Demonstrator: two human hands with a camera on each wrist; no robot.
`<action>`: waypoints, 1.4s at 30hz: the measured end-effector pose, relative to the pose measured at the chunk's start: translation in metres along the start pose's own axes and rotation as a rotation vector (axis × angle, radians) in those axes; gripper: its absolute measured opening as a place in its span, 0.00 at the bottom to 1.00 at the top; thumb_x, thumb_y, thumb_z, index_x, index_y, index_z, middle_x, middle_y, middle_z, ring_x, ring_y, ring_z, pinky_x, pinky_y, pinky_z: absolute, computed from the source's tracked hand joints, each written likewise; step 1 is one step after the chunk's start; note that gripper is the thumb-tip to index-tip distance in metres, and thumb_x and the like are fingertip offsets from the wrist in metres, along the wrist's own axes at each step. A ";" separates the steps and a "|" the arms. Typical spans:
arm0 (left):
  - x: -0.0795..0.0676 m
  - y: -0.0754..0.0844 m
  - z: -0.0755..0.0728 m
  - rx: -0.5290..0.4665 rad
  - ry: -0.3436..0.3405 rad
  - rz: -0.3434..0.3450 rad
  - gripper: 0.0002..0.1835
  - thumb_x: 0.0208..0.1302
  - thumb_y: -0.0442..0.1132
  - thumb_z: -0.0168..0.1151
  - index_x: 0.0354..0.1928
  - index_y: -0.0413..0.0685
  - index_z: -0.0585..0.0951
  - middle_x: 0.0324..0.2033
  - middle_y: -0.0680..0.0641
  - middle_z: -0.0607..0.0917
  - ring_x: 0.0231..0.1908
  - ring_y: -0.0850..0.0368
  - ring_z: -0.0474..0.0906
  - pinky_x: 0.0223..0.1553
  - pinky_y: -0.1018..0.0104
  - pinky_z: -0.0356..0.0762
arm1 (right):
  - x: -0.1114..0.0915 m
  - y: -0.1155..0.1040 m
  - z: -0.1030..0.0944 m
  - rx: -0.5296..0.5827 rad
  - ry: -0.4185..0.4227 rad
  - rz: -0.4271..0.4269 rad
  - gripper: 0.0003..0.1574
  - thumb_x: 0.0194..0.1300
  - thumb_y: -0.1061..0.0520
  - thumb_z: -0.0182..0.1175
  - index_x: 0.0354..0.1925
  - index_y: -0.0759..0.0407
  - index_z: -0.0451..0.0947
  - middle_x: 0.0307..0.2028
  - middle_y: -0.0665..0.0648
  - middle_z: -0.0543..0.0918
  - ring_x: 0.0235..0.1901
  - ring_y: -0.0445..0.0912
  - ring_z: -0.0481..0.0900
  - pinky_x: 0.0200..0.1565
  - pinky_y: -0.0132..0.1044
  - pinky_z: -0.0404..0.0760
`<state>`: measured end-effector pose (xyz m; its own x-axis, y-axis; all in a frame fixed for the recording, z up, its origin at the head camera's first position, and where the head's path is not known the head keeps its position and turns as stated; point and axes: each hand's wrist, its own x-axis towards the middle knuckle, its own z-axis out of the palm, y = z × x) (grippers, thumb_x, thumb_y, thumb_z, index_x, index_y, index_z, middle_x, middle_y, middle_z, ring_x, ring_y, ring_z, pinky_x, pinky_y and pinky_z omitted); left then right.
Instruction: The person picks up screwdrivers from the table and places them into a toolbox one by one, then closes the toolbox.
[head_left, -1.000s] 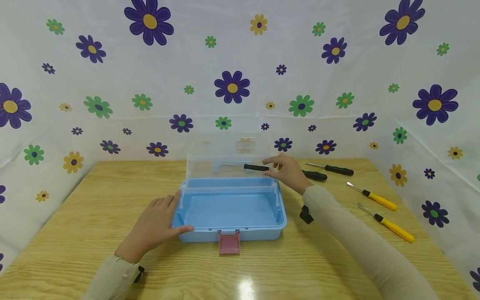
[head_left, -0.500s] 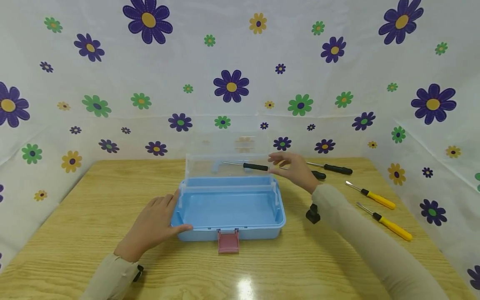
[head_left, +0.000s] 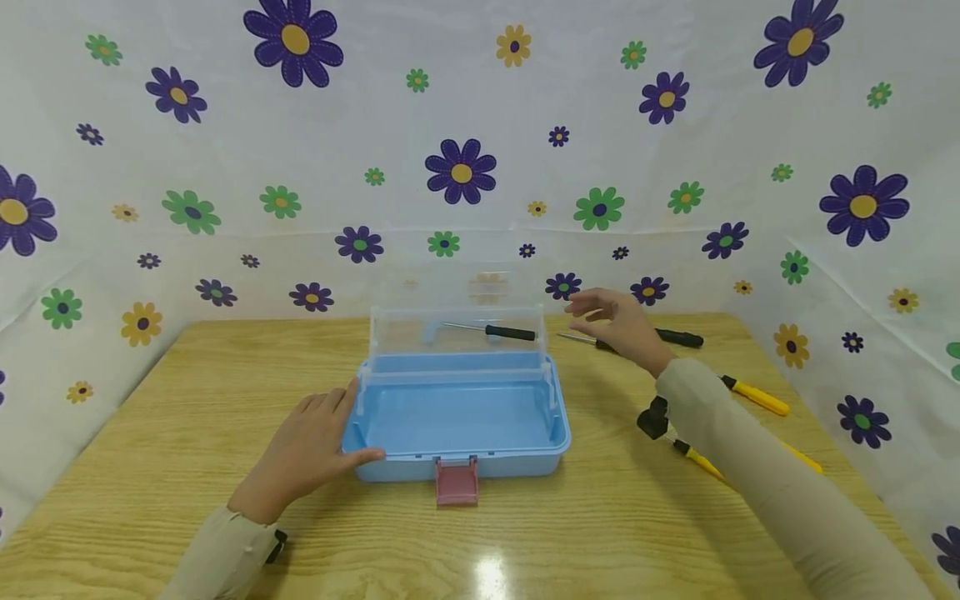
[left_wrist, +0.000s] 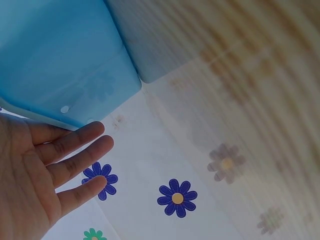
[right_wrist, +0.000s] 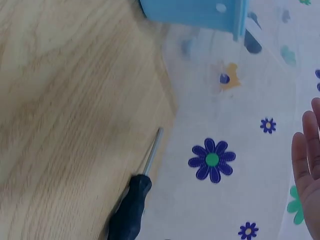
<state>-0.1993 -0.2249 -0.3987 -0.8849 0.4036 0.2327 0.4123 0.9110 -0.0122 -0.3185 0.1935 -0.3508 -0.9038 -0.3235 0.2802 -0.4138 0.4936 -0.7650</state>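
Observation:
A light-blue toolbox (head_left: 457, 417) with a pink latch (head_left: 457, 485) stands on the table, its clear lid (head_left: 457, 312) raised at the back. A small black-handled screwdriver (head_left: 512, 333) lies at the clear lid part; its exact support cannot be told. My left hand (head_left: 303, 450) rests on the box's left side, thumb over the front rim; the left wrist view shows its fingers (left_wrist: 75, 160) nearly straight against the blue wall. Right of the box, my right hand (head_left: 618, 325) hovers with loosely bent fingers and holds nothing. Below it lies a black screwdriver (right_wrist: 129, 210), partly hidden in the head view.
Another black screwdriver (head_left: 681, 338) lies at the back right. Several yellow-handled screwdrivers, among them one yellow screwdriver (head_left: 757, 396) and a nearer yellow screwdriver (head_left: 703, 463), lie around my right sleeve, which partly covers them. A flowered cloth (head_left: 461, 108) hangs behind the table.
My right hand has left the small black screwdriver at the clear lid and moved right, over the other black screwdriver. A yellow screwdriver shows beside my forearm. My left hand stays in place.

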 end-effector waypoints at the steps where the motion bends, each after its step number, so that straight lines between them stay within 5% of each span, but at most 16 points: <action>1: 0.000 0.000 0.000 -0.002 -0.001 0.000 0.56 0.51 0.72 0.56 0.67 0.29 0.60 0.52 0.35 0.78 0.53 0.39 0.75 0.57 0.45 0.71 | -0.001 0.002 -0.004 0.004 0.002 0.008 0.24 0.61 0.57 0.63 0.55 0.63 0.75 0.49 0.63 0.82 0.48 0.51 0.79 0.53 0.40 0.79; 8: 0.000 0.000 0.001 -0.010 0.004 -0.001 0.56 0.51 0.71 0.57 0.67 0.29 0.61 0.52 0.35 0.78 0.52 0.39 0.75 0.57 0.45 0.71 | -0.005 0.020 -0.029 -0.011 0.043 0.040 0.22 0.62 0.53 0.62 0.53 0.60 0.76 0.46 0.63 0.82 0.41 0.38 0.78 0.44 0.21 0.77; 23: 0.000 -0.001 0.000 -0.004 0.011 0.007 0.56 0.51 0.72 0.56 0.67 0.30 0.61 0.52 0.35 0.78 0.52 0.39 0.76 0.56 0.45 0.71 | -0.012 0.061 -0.052 -0.071 0.039 0.189 0.26 0.63 0.50 0.61 0.54 0.64 0.75 0.49 0.66 0.79 0.40 0.37 0.76 0.41 0.22 0.75; 34: 0.000 0.000 -0.001 0.006 0.007 0.004 0.56 0.51 0.72 0.56 0.67 0.29 0.61 0.52 0.35 0.78 0.52 0.39 0.76 0.56 0.45 0.71 | -0.015 0.075 -0.053 -0.085 0.011 0.259 0.27 0.63 0.52 0.61 0.56 0.66 0.73 0.50 0.68 0.79 0.41 0.39 0.74 0.50 0.39 0.74; 42: -0.001 -0.001 0.001 0.027 0.017 0.011 0.56 0.51 0.73 0.55 0.66 0.30 0.62 0.51 0.35 0.79 0.51 0.40 0.77 0.56 0.46 0.72 | -0.012 0.089 -0.049 -0.097 -0.004 0.297 0.28 0.63 0.54 0.62 0.56 0.69 0.72 0.48 0.67 0.79 0.37 0.35 0.74 0.41 0.24 0.73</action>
<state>-0.1994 -0.2262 -0.3995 -0.8765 0.4122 0.2487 0.4156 0.9086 -0.0414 -0.3499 0.2806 -0.3935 -0.9863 -0.1572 0.0502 -0.1407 0.6416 -0.7541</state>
